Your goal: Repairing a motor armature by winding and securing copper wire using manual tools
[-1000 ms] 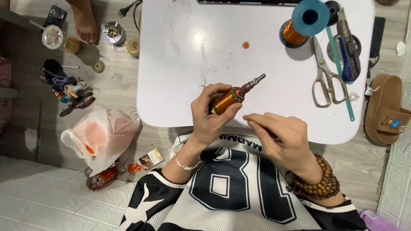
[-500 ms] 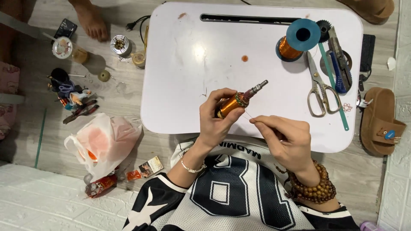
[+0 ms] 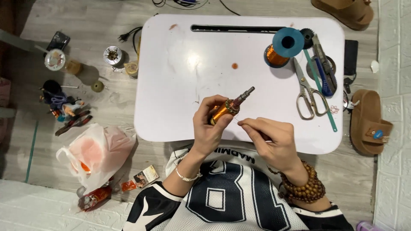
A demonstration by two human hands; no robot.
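Overhead view of a seated person working at a white rounded plastic tabletop [image 3: 180,55]. The left hand [image 3: 208,128], at lower centre of the frame, is gripping a small cylindrical motor rotor wound with copper-coloured wire, with a grey metal shaft [image 3: 231,107]; the rotor is being held above the near edge of the tabletop, tilted, its shaft pointing toward the upper right of the frame. The right hand [image 3: 272,139], just right of the left, is closing thumb and forefinger in a pinch on a fine wire [image 3: 236,121] that is running to the rotor; the wire is too thin to follow along its whole length. A brown wooden bead bracelet [image 3: 306,188] is circling the right wrist, a thin silver bangle [image 3: 187,176] the left.

At upper right of the tabletop a spool of copper wire with a blue flange [image 3: 283,46] is standing; just right of it are lying steel scissors [image 3: 307,96], blue-handled pliers [image 3: 323,68] and a thin green strip [image 3: 321,92].

On the floor, at lower left of the frame, a white and pink plastic bag [image 3: 96,154] is lying; at right, a brown sandal [image 3: 369,122] is resting beside the tabletop.
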